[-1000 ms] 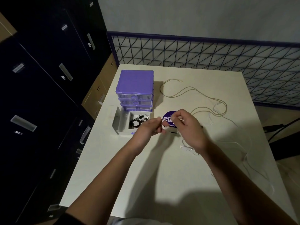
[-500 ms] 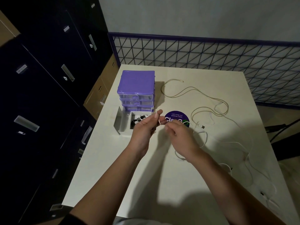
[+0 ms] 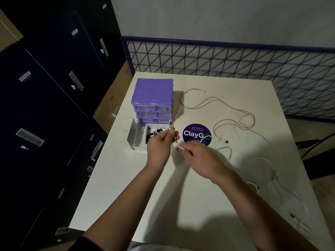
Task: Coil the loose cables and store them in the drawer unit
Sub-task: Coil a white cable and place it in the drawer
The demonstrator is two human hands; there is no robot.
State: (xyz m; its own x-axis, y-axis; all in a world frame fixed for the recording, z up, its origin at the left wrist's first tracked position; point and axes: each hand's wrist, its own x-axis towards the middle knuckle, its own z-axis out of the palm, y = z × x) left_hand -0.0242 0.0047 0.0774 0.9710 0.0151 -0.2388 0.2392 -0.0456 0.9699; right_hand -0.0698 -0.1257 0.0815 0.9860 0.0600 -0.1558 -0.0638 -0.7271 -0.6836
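A purple drawer unit (image 3: 152, 96) stands at the table's far left, its bottom drawer (image 3: 137, 140) pulled out with coiled cables inside. My left hand (image 3: 160, 146) pinches the end of a white cable (image 3: 230, 153) just in front of the drawer. My right hand (image 3: 197, 156) pinches the same cable a short way along, so a small loop arcs between the hands. The rest of this cable trails off to the right across the table. A beige cable (image 3: 217, 102) lies loose behind it.
A round purple ClayGo sticker (image 3: 196, 135) lies on the white table (image 3: 181, 205). More white cable loops lie near the right edge (image 3: 279, 192). Dark filing cabinets (image 3: 45, 105) stand to the left, and a wire grid fence (image 3: 235, 62) runs behind the table.
My hands have drawn apart: the right hand slid down and right along the white cable, uncovering the sticker, while the left hand stayed by the drawer.
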